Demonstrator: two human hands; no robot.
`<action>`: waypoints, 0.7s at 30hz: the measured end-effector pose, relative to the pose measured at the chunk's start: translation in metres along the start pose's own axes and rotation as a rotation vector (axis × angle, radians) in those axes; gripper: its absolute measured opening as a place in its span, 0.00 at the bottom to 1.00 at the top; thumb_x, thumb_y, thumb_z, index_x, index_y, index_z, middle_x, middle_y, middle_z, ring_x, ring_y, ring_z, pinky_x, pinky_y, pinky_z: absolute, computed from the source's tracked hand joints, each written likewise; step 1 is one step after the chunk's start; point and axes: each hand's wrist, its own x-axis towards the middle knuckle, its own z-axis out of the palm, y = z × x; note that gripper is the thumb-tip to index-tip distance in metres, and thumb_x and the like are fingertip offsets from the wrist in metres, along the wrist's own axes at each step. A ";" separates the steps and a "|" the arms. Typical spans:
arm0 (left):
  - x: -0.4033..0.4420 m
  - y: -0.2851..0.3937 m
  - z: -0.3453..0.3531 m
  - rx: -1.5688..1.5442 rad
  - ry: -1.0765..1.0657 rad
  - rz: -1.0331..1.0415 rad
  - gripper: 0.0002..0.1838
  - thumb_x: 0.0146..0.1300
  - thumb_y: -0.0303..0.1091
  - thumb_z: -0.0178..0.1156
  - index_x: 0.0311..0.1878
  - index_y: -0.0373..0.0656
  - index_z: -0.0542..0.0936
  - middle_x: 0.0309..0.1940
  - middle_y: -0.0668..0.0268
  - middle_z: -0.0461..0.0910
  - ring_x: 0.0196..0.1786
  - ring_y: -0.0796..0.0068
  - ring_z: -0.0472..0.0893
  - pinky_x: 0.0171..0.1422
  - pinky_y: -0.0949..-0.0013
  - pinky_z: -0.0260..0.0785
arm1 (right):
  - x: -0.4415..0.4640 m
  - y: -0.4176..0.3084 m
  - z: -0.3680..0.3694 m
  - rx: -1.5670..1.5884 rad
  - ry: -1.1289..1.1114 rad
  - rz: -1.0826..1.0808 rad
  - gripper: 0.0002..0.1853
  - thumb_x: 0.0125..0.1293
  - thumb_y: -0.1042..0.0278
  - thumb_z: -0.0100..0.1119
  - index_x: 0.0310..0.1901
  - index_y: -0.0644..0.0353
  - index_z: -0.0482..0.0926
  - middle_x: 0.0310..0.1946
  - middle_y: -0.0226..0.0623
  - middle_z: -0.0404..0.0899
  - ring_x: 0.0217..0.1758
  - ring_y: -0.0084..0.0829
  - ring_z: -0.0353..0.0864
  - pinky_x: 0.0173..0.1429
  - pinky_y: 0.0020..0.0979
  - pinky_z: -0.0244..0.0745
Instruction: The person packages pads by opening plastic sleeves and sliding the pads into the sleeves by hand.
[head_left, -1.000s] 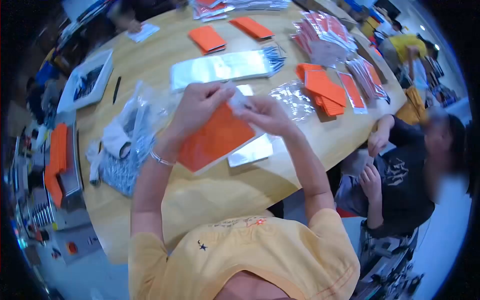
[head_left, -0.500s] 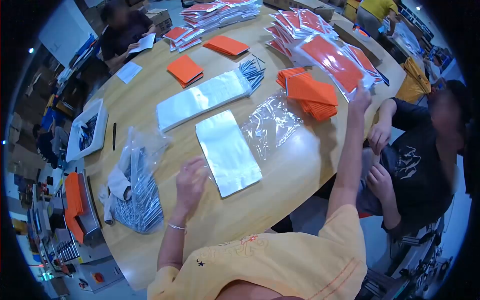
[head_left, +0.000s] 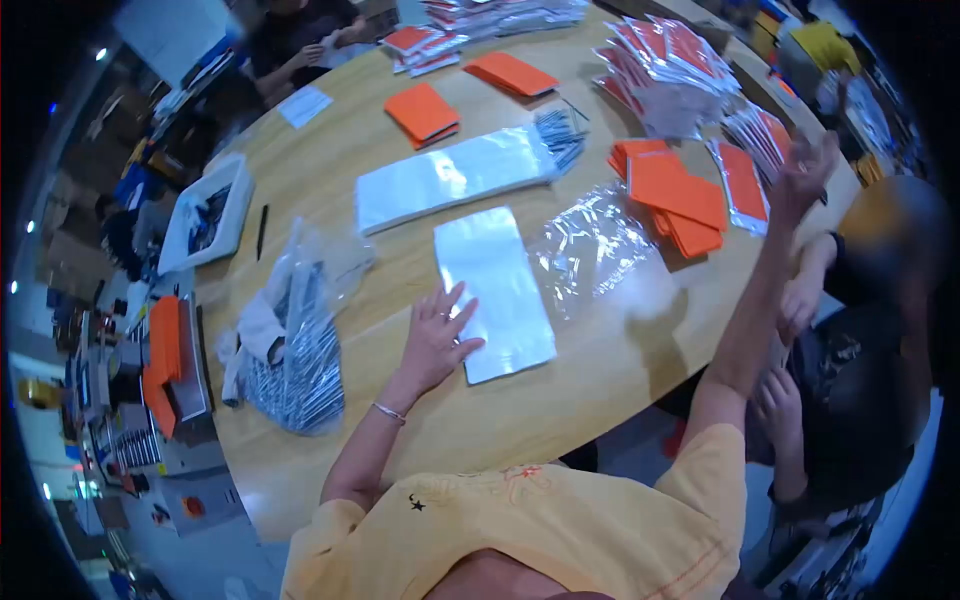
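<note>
My left hand (head_left: 440,338) lies with spread fingers on the left edge of a stack of clear plastic sleeves (head_left: 495,290). My right hand (head_left: 803,175) is raised at the right, fingers apart and holding nothing, beside bagged orange booklets (head_left: 762,140). One bagged orange booklet (head_left: 740,185) lies just left of it. Loose orange booklets (head_left: 675,195) are piled nearer the middle. Crumpled clear plastic (head_left: 600,245) rests between that pile and the sleeves. Behind the sleeves is a longer stack of clear bags (head_left: 455,178), with thin grey sticks (head_left: 562,140) at its right end.
A bag of grey sticks (head_left: 295,370), a black pen (head_left: 262,232) and a white tray (head_left: 210,215) are on the left. More bagged booklets (head_left: 665,75) stand at the back. One person (head_left: 840,390) sits at the right, another (head_left: 300,45) across the table (head_left: 400,455).
The bagged booklet that my right hand held is now on the table, and that hand is empty and raised farther right. My left hand has come down onto the sleeves.
</note>
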 end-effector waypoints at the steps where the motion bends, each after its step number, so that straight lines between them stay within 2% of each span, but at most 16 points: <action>1: 0.003 -0.001 0.000 0.013 0.015 -0.021 0.26 0.60 0.48 0.58 0.60 0.48 0.74 0.68 0.61 0.62 0.69 0.55 0.59 0.66 0.55 0.51 | 0.021 -0.052 -0.002 -0.012 -0.041 -0.150 0.30 0.65 0.47 0.55 0.60 0.62 0.67 0.50 0.45 0.75 0.50 0.37 0.75 0.51 0.35 0.70; 3: 0.001 0.001 0.000 0.068 0.032 0.003 0.24 0.58 0.44 0.61 0.58 0.49 0.76 0.66 0.65 0.67 0.68 0.57 0.61 0.65 0.59 0.53 | 0.052 -0.081 0.004 0.188 0.017 -0.203 0.25 0.67 0.48 0.52 0.57 0.58 0.71 0.49 0.42 0.76 0.49 0.32 0.76 0.48 0.34 0.70; 5: -0.001 -0.001 0.011 0.038 0.091 -0.021 0.19 0.56 0.37 0.63 0.53 0.49 0.80 0.60 0.69 0.74 0.65 0.60 0.65 0.61 0.59 0.56 | 0.059 -0.145 0.021 0.472 0.191 -0.005 0.19 0.68 0.50 0.52 0.49 0.57 0.75 0.44 0.39 0.77 0.43 0.29 0.77 0.46 0.33 0.69; 6: 0.001 -0.002 0.015 0.067 0.120 -0.030 0.19 0.56 0.37 0.63 0.53 0.49 0.80 0.60 0.69 0.74 0.65 0.60 0.65 0.61 0.59 0.56 | 0.055 -0.173 0.020 0.513 0.201 -0.011 0.19 0.68 0.50 0.52 0.49 0.57 0.75 0.44 0.39 0.77 0.43 0.29 0.77 0.46 0.33 0.69; 8: 0.004 -0.002 0.018 0.065 0.196 -0.013 0.16 0.54 0.32 0.63 0.47 0.48 0.81 0.56 0.72 0.78 0.63 0.60 0.68 0.59 0.59 0.59 | 0.041 -0.226 -0.001 -0.048 0.214 -0.410 0.15 0.66 0.54 0.54 0.40 0.58 0.76 0.39 0.37 0.77 0.38 0.28 0.77 0.45 0.32 0.69; 9: 0.007 -0.007 0.016 0.079 0.221 -0.014 0.16 0.54 0.32 0.63 0.47 0.48 0.81 0.56 0.72 0.78 0.63 0.60 0.68 0.59 0.59 0.59 | 0.051 -0.193 -0.001 -0.025 0.228 -0.421 0.15 0.66 0.54 0.54 0.40 0.58 0.76 0.39 0.37 0.77 0.38 0.28 0.77 0.45 0.32 0.69; 11: 0.006 -0.007 0.019 0.044 0.196 0.003 0.12 0.56 0.35 0.62 0.44 0.47 0.82 0.50 0.71 0.80 0.62 0.61 0.70 0.60 0.57 0.57 | -0.039 -0.297 -0.011 0.252 -0.110 -0.574 0.13 0.63 0.58 0.56 0.41 0.59 0.76 0.42 0.39 0.78 0.42 0.32 0.78 0.49 0.35 0.70; 13: 0.006 -0.004 0.020 0.001 0.170 0.028 0.10 0.58 0.38 0.61 0.41 0.47 0.82 0.45 0.71 0.82 0.60 0.62 0.72 0.61 0.56 0.56 | -0.053 -0.289 -0.005 0.507 -0.462 -0.721 0.12 0.60 0.63 0.58 0.43 0.59 0.76 0.45 0.40 0.78 0.46 0.35 0.78 0.53 0.38 0.70; 14: 0.006 -0.004 0.017 -0.002 0.190 0.025 0.10 0.58 0.38 0.61 0.41 0.47 0.82 0.45 0.71 0.82 0.60 0.62 0.72 0.61 0.56 0.56 | -0.104 -0.330 -0.028 0.631 -0.646 -0.791 0.12 0.59 0.65 0.58 0.43 0.60 0.77 0.46 0.41 0.78 0.49 0.36 0.78 0.55 0.40 0.71; 15: 0.009 -0.006 0.012 -0.108 0.204 -0.029 0.10 0.58 0.38 0.60 0.41 0.47 0.82 0.45 0.71 0.82 0.61 0.62 0.72 0.61 0.56 0.57 | -0.109 -0.319 -0.032 0.752 -0.833 -0.858 0.13 0.57 0.68 0.59 0.44 0.60 0.77 0.48 0.42 0.78 0.51 0.38 0.78 0.57 0.41 0.71; 16: 0.009 -0.007 0.008 -0.218 0.213 -0.083 0.09 0.58 0.38 0.60 0.40 0.47 0.82 0.44 0.71 0.82 0.61 0.62 0.71 0.60 0.57 0.58 | -0.137 -0.313 -0.016 0.708 -0.772 -0.851 0.13 0.52 0.73 0.63 0.41 0.60 0.77 0.46 0.40 0.78 0.44 0.40 0.79 0.49 0.39 0.76; 18: 0.007 -0.006 0.001 -0.442 0.221 -0.180 0.09 0.59 0.38 0.59 0.39 0.47 0.81 0.44 0.72 0.82 0.61 0.62 0.71 0.60 0.57 0.59 | -0.181 -0.292 0.001 0.599 -0.943 -0.518 0.11 0.55 0.75 0.60 0.41 0.62 0.78 0.45 0.40 0.78 0.44 0.36 0.78 0.47 0.32 0.75; 19: 0.003 -0.002 0.004 -0.449 0.226 -0.177 0.09 0.59 0.38 0.59 0.39 0.47 0.81 0.44 0.72 0.82 0.61 0.62 0.71 0.60 0.57 0.59 | -0.201 -0.278 0.001 0.593 -0.946 -0.525 0.11 0.55 0.75 0.60 0.41 0.62 0.78 0.45 0.40 0.78 0.44 0.36 0.78 0.47 0.32 0.75; 21: 0.000 0.004 0.015 -0.229 0.283 -0.051 0.08 0.59 0.38 0.59 0.38 0.46 0.81 0.45 0.72 0.82 0.61 0.63 0.71 0.59 0.58 0.60 | -0.232 -0.243 -0.008 0.568 -0.996 -0.227 0.10 0.57 0.77 0.59 0.42 0.63 0.78 0.43 0.40 0.78 0.43 0.33 0.79 0.45 0.28 0.75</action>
